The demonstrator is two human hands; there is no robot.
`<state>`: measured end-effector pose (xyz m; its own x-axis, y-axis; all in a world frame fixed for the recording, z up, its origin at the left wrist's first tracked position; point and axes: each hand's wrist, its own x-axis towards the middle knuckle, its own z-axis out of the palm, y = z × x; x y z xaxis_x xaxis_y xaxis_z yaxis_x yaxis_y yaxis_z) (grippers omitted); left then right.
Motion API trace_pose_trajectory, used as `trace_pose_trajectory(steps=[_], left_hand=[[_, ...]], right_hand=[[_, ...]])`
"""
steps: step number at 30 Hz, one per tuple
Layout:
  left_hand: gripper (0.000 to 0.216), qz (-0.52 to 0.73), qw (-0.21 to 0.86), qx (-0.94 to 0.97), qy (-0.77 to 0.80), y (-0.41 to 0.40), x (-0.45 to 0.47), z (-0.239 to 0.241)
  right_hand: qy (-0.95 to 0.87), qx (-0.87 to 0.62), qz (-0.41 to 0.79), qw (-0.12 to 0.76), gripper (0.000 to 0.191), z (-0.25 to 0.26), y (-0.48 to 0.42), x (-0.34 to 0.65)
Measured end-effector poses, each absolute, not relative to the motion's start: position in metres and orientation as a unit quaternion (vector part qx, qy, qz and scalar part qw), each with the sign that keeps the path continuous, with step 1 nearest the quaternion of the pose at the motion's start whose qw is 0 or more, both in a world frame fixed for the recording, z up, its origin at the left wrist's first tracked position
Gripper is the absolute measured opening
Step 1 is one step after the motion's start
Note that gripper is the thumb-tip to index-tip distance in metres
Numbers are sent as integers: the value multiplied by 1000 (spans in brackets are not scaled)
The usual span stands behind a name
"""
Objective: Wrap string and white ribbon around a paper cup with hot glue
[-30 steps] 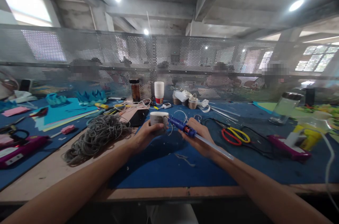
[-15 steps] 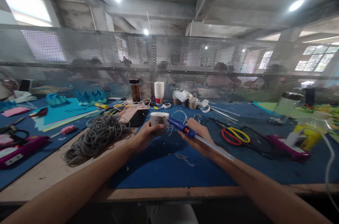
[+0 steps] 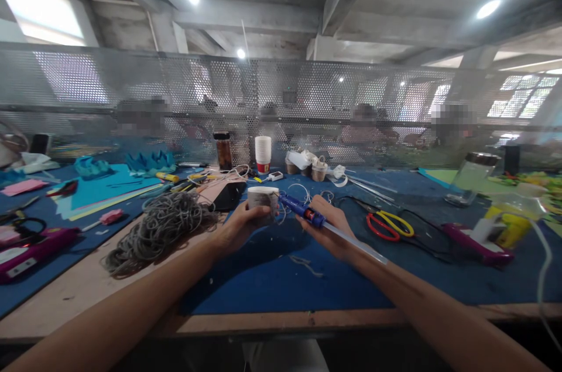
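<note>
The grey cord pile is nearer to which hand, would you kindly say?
Left: the left hand holds the cup just right of the grey cord pile; the right hand holds the glue gun farther right.

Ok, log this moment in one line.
left hand: holds cup | right hand: holds blue glue gun | nozzle: close beside cup | contact: unclear
</note>
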<state>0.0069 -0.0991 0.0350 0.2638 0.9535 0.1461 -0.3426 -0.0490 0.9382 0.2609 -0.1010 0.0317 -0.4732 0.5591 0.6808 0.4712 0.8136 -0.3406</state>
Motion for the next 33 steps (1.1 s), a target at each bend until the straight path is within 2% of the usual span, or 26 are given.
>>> trace_pose_trajectory(steps=[14,27,33], left_hand=[[36,525,626,490,305,-100,8,37],[39,518,622,505,300,-100,8,36],[35,511,632,505,289,-102,8,38]], right_hand=[[-849,-311,55,424,24,33,-101,261],[-864,-288,70,407,9,31,-102,261],[-855,-294,62,422,17,32,-102,260]])
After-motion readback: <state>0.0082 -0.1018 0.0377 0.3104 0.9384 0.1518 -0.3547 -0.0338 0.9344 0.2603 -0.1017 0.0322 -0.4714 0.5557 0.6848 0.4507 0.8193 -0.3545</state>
